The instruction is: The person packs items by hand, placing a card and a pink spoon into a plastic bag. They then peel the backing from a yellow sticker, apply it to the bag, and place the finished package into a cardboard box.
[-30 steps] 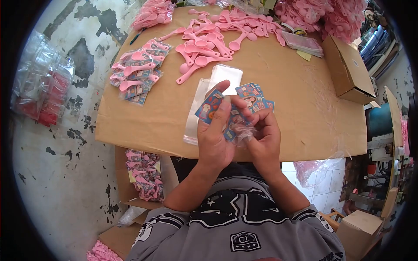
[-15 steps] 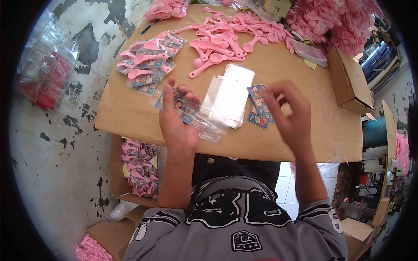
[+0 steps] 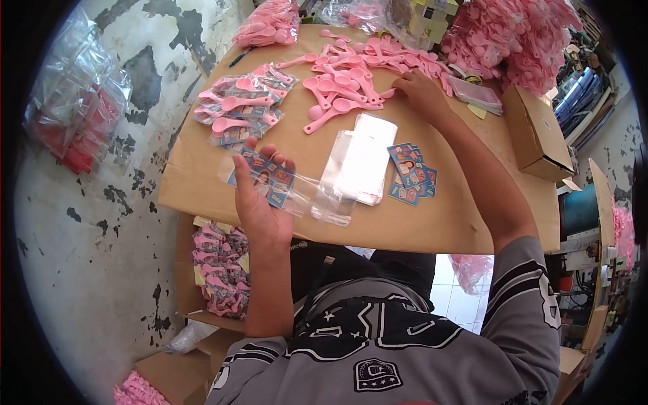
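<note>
My left hand (image 3: 260, 209) holds a clear plastic sleeve with a blue printed card (image 3: 273, 181) inside, its open end trailing to the right over the table. My right hand (image 3: 420, 93) is stretched out to the right side of the pile of pink measuring spoons (image 3: 341, 84). Its fingers are pinched at a pink spoon (image 3: 387, 93), whose bowl shows at their left; the grip itself is partly hidden. Between my hands lies a stack of clear sleeves (image 3: 364, 158). Right of the stack sit several loose blue cards (image 3: 410, 172), overlapping.
Packed spoons with cards (image 3: 236, 104) are heaped at the left of the table (image 3: 472, 209). Big bags of pink spoons (image 3: 509, 44) and a cardboard box (image 3: 536, 131) stand at the right. A carton of packed sets (image 3: 221, 270) is below the left edge.
My right hand has moved from above the blue cards forward to the spoon pile. My left hand still holds the sleeve with the card. The view has shifted slightly.
</note>
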